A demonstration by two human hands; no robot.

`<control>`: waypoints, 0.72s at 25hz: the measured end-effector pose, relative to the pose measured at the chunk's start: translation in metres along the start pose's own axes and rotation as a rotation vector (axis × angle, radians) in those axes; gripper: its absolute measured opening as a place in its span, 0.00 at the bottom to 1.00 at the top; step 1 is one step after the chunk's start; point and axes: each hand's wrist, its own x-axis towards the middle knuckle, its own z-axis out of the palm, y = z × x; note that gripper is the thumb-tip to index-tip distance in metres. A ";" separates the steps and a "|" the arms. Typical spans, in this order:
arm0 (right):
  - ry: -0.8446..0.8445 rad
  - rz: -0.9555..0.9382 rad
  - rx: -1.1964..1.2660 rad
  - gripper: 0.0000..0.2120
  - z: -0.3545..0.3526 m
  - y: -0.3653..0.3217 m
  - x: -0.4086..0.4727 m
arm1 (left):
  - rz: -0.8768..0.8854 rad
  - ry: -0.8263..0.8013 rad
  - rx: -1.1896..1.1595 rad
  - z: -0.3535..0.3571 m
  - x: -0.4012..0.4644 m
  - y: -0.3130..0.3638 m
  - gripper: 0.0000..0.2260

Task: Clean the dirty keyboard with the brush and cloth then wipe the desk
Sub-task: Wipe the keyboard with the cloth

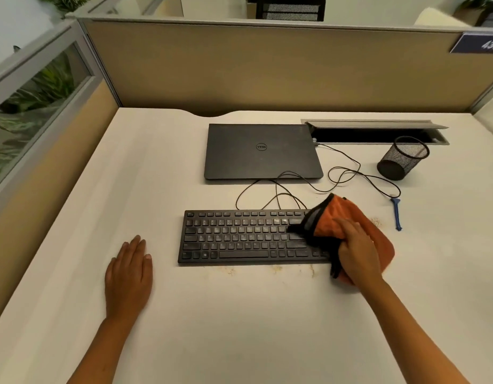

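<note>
Filling a tan-panelled office cubicle, the pale worktop carries a black keyboard at its middle, with crumbs along the keyboard's near edge. The right hand grips an orange cloth over the keyboard's right end. The left hand lies flat, fingers straight. A blue brush rests toward the right edge, a closed laptop and mesh pen cup farther back.

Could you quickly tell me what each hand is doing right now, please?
Left hand: open, resting flat on the desk, holding nothing.
Right hand: grips the orange cloth at the keyboard's right end.
</note>
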 end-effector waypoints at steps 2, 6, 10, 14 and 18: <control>-0.051 -0.033 -0.002 0.27 0.000 -0.003 0.012 | 0.004 0.004 0.003 0.000 -0.001 0.001 0.27; -0.157 -0.257 0.057 0.26 0.007 -0.024 0.005 | 0.013 0.003 0.009 0.003 0.000 -0.001 0.27; -0.206 -0.244 0.133 0.23 -0.017 -0.017 -0.012 | -0.008 0.030 -0.002 0.004 0.002 0.001 0.21; 0.002 -0.120 0.196 0.25 -0.057 0.009 -0.017 | 0.022 0.051 -0.091 -0.001 0.015 0.039 0.19; 0.363 0.110 0.129 0.24 -0.094 0.046 -0.014 | 0.361 -0.074 -0.068 0.005 0.033 0.107 0.31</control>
